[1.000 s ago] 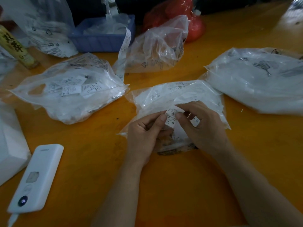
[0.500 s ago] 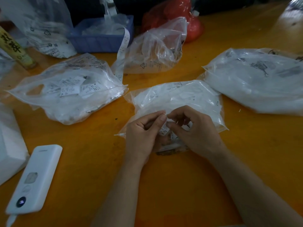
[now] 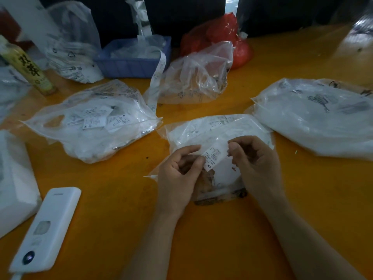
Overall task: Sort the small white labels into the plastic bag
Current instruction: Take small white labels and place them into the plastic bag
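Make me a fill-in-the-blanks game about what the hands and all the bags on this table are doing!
1. The left hand pinches a small white label printed with the size ____.
2. Both hands work over a clear plastic bag lying on the ____ table.
3. The rectangular plastic basket at the back is ____.
4. The right hand has its fingers ____.

Missing words: XS; orange; blue; curled

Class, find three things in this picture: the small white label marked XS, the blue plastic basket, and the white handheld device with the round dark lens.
Small white label marked XS (image 3: 213, 155): head view, printed middle.
Blue plastic basket (image 3: 129, 65): head view, front wall.
White handheld device (image 3: 48, 227): head view, body middle.
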